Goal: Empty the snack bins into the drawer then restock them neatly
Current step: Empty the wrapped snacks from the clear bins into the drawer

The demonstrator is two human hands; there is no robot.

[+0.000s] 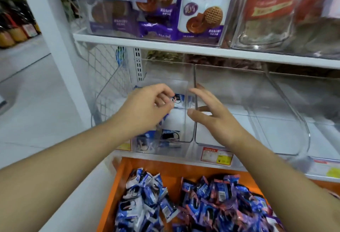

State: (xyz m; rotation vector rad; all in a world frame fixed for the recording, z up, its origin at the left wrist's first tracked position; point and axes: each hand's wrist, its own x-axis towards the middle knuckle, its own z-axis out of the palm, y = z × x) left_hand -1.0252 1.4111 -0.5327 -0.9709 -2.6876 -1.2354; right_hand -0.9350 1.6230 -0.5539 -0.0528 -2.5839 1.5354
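The left hand (pixel 147 106) is over the leftmost clear bin (pixel 163 114), fingers curled and pinching what looks like a blue packet (pixel 177 99) near the bin's back; the right hand (pixel 209 114) hangs beside it with fingers spread and relaxed, holding nothing, right at the wall between that bin and the next bin (pixel 239 110). The hands are near each other but not touching. A few packets already lie at the left bin's front (pixel 165 138), so restocking looks barely begun, while the bulk of the stock sits below in the orange drawer (pixel 114 191) in two heaps — blue-and-white packets (pixel 143 200) on the left, purple-edged ones (pixel 220 200) on the right. The heaps touch in the middle, so a careless grab could put the wrong kind in a bin, and the mix would be hard to spot once buried. The pinch on the packet looks light and the wrapper is likely slippery; if it slips it may land crooked or slide behind the ones in front, spoiling the neat stack. The right hand's fingers are close to the thin bin wall — a knock there could shift the bin on its shelf (pixel 165 158) or tip it forward over the open drawer. The picture is blurred about the fingers, so exactly how the packet is held cannot be told.
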